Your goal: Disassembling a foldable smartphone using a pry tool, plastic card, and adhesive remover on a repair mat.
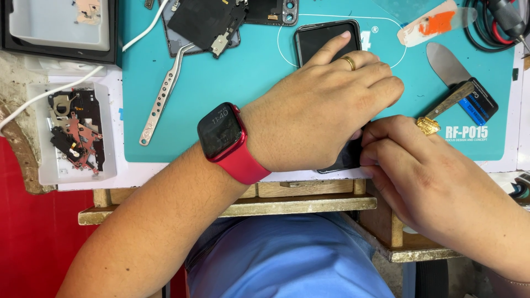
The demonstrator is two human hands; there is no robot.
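Nearest the lens, lower frame: blue shirt front of the seated person, then a bare left forearm with a red wristwatch crossing from lower left toward centre. Left hand, ring on one finger, lies palm-down across a dark smartphone on the teal work mat; fingers spread and pressing flat, index tip on the glass near the phone's upper end, not closed round anything. Right hand, lower right, gold ring showing, fingers curled tight at the phone's lower right edge, pinching that edge; whether a thin tool sits between them cannot be told. Phone lies upright in centre frame, its lower end at the near edge of the tabletop, mid-body hidden under the left hand. Step in hand, as judged: working the lower edge of the phone while it is held down. Next move would call for steady downward hold and small, even force at the seam. Also present: metal tweezers left of centre; opened phone chassis upper centre; clear parts tray at left; metal spatula blade upper right; white cable upper left
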